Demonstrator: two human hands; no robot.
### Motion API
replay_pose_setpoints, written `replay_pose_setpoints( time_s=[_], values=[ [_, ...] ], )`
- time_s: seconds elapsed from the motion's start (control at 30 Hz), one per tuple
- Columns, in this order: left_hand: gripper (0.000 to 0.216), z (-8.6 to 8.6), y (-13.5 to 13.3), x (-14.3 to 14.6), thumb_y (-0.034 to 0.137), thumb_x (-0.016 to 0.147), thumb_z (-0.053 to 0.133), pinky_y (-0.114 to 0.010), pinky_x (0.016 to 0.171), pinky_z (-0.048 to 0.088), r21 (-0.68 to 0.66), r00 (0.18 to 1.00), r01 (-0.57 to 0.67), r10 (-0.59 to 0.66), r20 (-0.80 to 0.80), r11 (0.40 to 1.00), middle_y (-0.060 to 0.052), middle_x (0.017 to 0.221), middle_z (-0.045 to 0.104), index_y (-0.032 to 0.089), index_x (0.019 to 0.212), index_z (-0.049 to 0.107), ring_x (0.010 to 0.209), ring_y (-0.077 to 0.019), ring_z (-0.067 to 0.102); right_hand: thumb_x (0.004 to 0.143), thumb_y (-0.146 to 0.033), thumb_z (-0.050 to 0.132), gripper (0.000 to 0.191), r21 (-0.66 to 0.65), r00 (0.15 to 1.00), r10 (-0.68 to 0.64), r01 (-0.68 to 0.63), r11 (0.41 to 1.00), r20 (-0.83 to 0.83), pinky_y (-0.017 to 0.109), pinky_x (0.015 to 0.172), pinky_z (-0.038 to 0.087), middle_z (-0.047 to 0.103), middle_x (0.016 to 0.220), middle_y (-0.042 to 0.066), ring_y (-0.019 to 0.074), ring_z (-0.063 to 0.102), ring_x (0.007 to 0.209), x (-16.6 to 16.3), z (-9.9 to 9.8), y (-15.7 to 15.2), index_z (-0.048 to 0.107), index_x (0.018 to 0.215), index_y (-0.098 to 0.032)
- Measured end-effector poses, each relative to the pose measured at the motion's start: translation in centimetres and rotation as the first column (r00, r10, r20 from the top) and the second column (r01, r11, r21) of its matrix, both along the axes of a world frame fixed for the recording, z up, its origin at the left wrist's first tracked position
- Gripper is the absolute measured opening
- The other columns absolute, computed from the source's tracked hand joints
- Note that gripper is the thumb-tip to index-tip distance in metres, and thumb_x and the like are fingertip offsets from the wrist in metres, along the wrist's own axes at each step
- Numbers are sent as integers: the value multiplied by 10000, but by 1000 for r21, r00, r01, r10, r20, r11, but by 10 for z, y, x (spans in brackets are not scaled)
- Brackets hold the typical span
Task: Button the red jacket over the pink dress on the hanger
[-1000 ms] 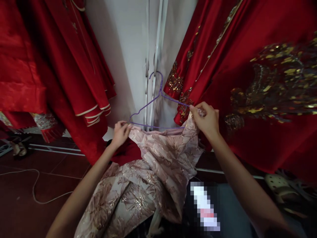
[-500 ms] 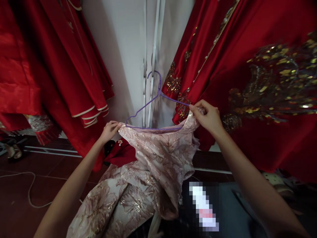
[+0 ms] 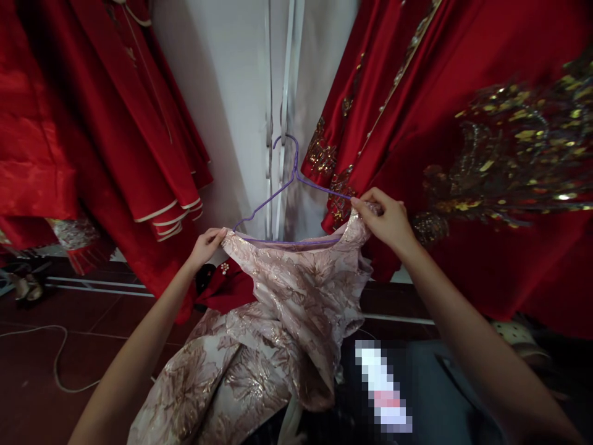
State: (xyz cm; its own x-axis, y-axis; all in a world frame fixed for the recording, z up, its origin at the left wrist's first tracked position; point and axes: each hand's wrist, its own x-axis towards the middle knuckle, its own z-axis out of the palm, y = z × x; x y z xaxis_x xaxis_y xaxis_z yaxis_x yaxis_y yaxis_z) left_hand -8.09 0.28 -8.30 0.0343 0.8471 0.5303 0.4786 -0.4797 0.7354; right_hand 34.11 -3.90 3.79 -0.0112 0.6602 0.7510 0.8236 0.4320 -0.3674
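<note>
A pale pink dress (image 3: 296, 284) with a metallic floral pattern hangs from a purple wire hanger (image 3: 294, 170), its lower part bunched toward me. My left hand (image 3: 207, 246) is closed, pinching the dress's left shoulder by the hanger's end. At the opposite shoulder, my right hand (image 3: 384, 217) pinches the fabric, with the thumb close to the hanger's arm. The hanger's bar shows across the neckline. Its hook points up in front of the metal uprights; whether they touch, I cannot tell.
Red garments (image 3: 139, 123) hang on the left, and red gowns with gold sequins (image 3: 519, 148) on the right. Thin metal uprights (image 3: 278, 80) stand before a pale wall. A white cable (image 3: 58, 352) lies on the dark tiled floor. A blurred-out bright patch (image 3: 382, 383) is below right.
The view has shifted slightly. The hanger and my right hand sit a little further left in the picture. Both hands keep their pinch on the dress's shoulders.
</note>
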Motion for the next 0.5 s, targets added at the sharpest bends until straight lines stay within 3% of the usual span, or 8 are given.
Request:
replay_pose_setpoints(
  time_s=[0.2, 0.33, 0.4, 0.5],
  values=[
    [371, 39, -7, 35, 500, 810, 519, -275, 820, 446, 52, 998, 66, -66, 14, 996, -44, 918, 660, 172, 826, 692, 909, -181, 581, 792, -562, 519, 348, -82, 994, 72, -79, 993, -86, 259, 515, 343, 532, 573, -16, 131, 445, 517, -2, -8, 5, 536, 701, -226],
    [384, 57, -13, 50, 506, 789, 544, -270, 782, 459, -46, 984, 169, -165, 71, 985, -29, 900, 668, 164, 902, 677, 860, -180, 592, 791, -556, 522, 342, -86, 989, 85, -96, 992, -120, 264, 514, 349, 526, 579, -14, 134, 448, 525, -2, -10, 4, 534, 699, -227],
    [424, 47, -18, 47, 517, 818, 481, -288, 778, 474, -122, 964, 184, -155, 214, 975, -48, 960, 665, 163, 986, 643, 884, -190, 600, 783, -563, 527, 346, -83, 989, 90, -100, 992, -120, 263, 501, 341, 517, 568, -15, 133, 435, 513, -1, -10, 4, 536, 696, -228],
    [440, 7, -31, 43, 493, 861, 355, -329, 803, 488, -234, 930, 115, -22, 366, 965, -81, 1010, 652, 163, 1037, 586, 896, -193, 617, 778, -560, 533, 347, -78, 987, 101, -111, 991, -125, 262, 500, 340, 521, 562, -13, 135, 439, 512, -1, -11, 5, 530, 681, -226]
  ],
)
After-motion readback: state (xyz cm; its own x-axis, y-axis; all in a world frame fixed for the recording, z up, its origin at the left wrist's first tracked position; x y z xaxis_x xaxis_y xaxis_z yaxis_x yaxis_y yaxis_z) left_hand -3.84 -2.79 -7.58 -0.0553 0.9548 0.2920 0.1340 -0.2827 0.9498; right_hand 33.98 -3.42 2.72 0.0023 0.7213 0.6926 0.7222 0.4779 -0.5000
